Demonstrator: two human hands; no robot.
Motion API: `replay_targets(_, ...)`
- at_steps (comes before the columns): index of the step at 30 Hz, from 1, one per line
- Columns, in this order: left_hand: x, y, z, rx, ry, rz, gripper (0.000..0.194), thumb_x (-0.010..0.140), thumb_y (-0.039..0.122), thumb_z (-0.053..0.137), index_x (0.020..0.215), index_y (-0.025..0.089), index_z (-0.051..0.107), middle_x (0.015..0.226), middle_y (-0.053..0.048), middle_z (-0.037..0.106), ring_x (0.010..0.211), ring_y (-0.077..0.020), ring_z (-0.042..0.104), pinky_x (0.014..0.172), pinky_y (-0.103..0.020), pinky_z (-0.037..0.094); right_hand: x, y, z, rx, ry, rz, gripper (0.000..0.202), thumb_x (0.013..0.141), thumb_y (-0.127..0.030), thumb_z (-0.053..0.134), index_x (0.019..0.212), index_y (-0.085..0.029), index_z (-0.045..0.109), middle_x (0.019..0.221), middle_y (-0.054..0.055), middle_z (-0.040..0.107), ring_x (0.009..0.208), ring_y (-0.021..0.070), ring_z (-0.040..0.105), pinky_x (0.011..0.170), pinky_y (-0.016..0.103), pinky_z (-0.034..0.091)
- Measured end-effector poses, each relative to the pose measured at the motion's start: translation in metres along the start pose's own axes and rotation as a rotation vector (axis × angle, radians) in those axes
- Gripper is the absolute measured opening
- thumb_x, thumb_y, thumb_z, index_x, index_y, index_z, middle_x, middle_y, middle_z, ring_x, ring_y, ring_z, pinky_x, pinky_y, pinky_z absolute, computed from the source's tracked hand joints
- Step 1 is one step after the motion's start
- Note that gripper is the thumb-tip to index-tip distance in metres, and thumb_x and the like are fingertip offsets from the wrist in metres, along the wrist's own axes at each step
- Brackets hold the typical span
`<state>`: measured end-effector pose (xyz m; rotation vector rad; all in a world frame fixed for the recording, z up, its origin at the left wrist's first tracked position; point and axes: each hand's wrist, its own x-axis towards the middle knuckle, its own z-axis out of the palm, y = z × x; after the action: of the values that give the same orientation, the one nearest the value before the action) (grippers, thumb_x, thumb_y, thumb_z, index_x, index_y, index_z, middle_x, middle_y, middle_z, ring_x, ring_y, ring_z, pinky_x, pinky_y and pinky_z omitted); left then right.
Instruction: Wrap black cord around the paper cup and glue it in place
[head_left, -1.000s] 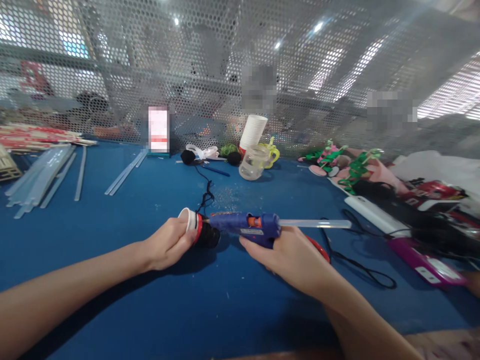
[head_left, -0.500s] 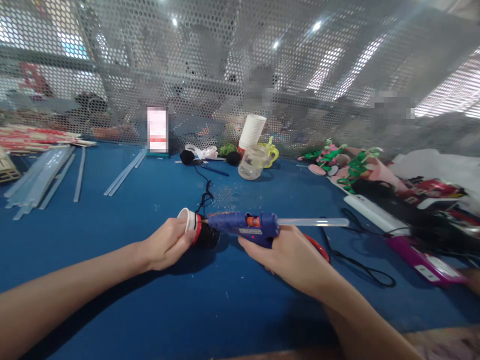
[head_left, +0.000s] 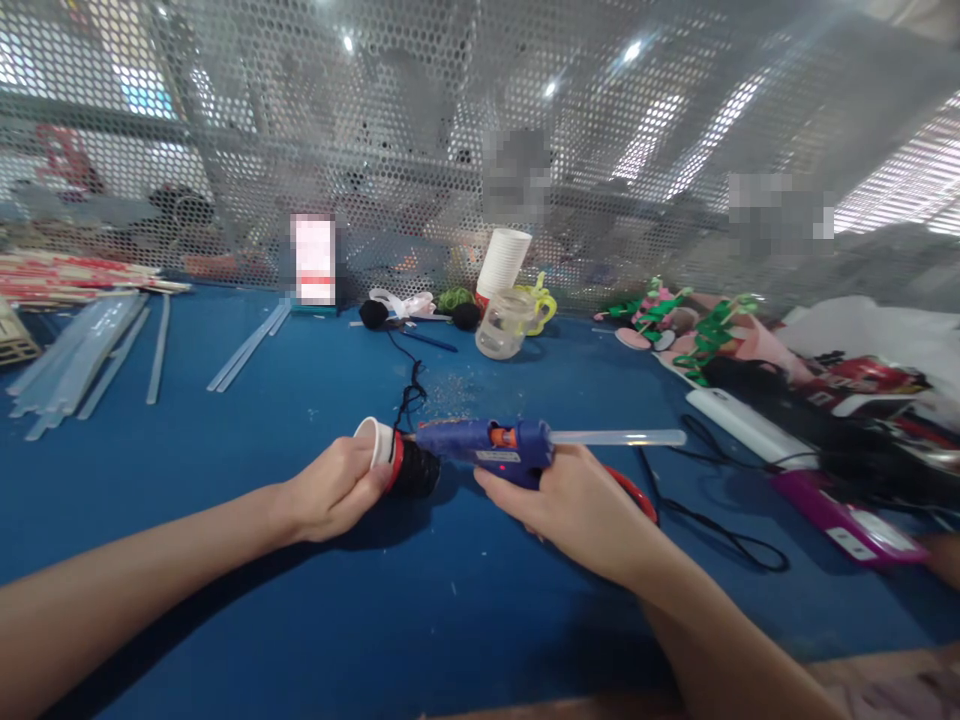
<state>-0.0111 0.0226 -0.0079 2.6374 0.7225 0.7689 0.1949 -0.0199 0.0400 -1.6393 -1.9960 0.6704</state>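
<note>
My left hand (head_left: 335,488) grips a paper cup (head_left: 377,441) by its white rim end, the cup tilted on its side. Black yarn (head_left: 418,470) is wound round the lower part, and a red band shows between the yarn and the rim. My right hand (head_left: 566,505) is closed round the handle of a blue glue gun (head_left: 487,440). Its nozzle is at the cup's red band; whether it touches I cannot tell. A clear glue stick (head_left: 619,437) juts from the back of the gun. A black strand (head_left: 414,385) runs from the cup towards a black yarn ball (head_left: 373,314).
Glue sticks (head_left: 82,355) lie at the left. Behind stand a phone (head_left: 313,262), a clear plastic mug (head_left: 501,326) and stacked paper cups (head_left: 504,258). Green and pink craft flowers (head_left: 709,335), a power strip (head_left: 847,520) and black cable (head_left: 739,540) lie right. Perforated metal (head_left: 420,130) closes the back.
The glue stick behind the gun reaches slightly less far to the right. Both hands keep nearly the same place, with the nozzle still at the cup.
</note>
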Motion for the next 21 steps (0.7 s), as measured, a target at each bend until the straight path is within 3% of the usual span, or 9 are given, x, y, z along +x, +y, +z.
replay_targets(7, 0.0017, 0.0000, -0.0014, -0.003, -0.014, 0.036, 0.025, 0.079, 0.015, 0.023, 0.056, 0.018, 0.030, 0.054, 0.000, 0.041, 0.051, -0.0114, 0.033, 0.050, -0.026, 0.030, 0.0023, -0.0005, 0.0025, -0.018, 0.006, -0.032, 0.026, 0.071, -0.024, 0.044, 0.046, -0.019, 0.037, 0.035, -0.006, 0.040, 0.034, 0.0084, 0.039, 0.038, 0.020, 0.032)
replay_targets(14, 0.0002, -0.0008, 0.0004, -0.087, -0.025, -0.106, 0.027, 0.080, 0.016, 0.022, 0.055, 0.018, 0.030, 0.053, 0.002, 0.037, 0.050, -0.0099, 0.032, 0.050, -0.024, 0.030, -0.0005, -0.0009, 0.0016, -0.110, 0.048, -0.058, 0.020, 0.069, -0.023, 0.046, 0.050, -0.018, 0.041, 0.038, -0.006, 0.038, 0.038, 0.0080, 0.036, 0.040, 0.020, 0.031)
replay_targets(21, 0.0015, 0.0003, 0.0019, -0.146, 0.025, -0.192, 0.027, 0.079, 0.015, 0.024, 0.053, 0.017, 0.028, 0.051, 0.003, 0.032, 0.048, -0.0085, 0.028, 0.047, -0.022, 0.027, -0.0010, 0.0020, 0.0044, -0.166, 0.081, -0.129, 0.015, 0.070, -0.023, 0.046, 0.058, -0.017, 0.051, 0.051, -0.002, 0.051, 0.047, 0.0101, 0.044, 0.048, 0.021, 0.035)
